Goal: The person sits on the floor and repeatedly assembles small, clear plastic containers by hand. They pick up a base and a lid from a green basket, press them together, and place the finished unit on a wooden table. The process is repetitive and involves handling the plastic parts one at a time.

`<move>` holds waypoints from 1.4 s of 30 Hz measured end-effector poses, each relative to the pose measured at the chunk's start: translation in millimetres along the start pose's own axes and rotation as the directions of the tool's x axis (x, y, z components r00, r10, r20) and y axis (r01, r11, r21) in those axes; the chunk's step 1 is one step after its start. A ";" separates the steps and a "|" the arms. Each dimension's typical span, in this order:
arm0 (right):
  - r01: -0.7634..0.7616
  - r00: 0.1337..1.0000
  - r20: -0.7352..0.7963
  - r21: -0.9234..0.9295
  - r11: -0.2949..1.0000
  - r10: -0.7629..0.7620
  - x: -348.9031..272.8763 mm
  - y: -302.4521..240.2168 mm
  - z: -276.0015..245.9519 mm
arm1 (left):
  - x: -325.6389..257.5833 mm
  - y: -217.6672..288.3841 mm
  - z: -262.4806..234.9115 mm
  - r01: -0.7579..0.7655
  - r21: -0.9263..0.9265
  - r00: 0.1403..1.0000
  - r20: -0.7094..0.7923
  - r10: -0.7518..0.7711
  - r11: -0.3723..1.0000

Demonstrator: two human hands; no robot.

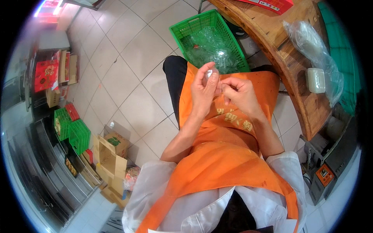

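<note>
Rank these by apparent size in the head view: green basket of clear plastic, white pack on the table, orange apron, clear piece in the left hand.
1. Orange apron
2. Green basket
3. White pack and clear piece: not ranked; they look close and the piece is partly hidden.

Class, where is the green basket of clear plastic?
In the head view's upper middle, the green basket is beyond the left hand, left of the wooden table.
</note>
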State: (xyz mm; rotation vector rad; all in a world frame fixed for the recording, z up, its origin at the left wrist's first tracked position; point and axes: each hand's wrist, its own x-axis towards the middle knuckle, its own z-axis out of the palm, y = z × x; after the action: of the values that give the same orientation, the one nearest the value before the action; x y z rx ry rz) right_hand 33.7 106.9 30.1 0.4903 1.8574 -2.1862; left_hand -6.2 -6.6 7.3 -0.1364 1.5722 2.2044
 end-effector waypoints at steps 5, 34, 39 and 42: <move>-0.089 0.995 0.060 0.125 0.988 0.082 1.6 1.1 -7.5 | 1.2 -4.1 0.2 0.035 -0.180 0.996 0.083 -0.020 0.983; -0.093 0.995 0.054 0.141 0.986 0.086 -6.7 -3.9 -1.8 | 2.0 -5.5 -4.4 0.058 -0.200 0.987 0.156 -0.026 0.978; -0.134 0.986 0.124 0.180 0.974 0.113 -4.6 -2.3 -7.4 | 1.1 -7.7 -4.4 0.089 -0.270 0.979 0.200 -0.035 0.959; -0.118 0.988 0.118 0.178 0.977 0.098 -3.7 0.8 -7.2 | -0.2 -10.2 -3.2 0.092 -0.303 0.975 0.220 -0.024 0.948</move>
State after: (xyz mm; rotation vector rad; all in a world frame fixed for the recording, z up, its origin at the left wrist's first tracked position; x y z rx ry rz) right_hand 38.2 113.6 29.9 0.4845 1.5447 -2.2744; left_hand -2.5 -6.9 -2.8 -0.0355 1.0852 2.3192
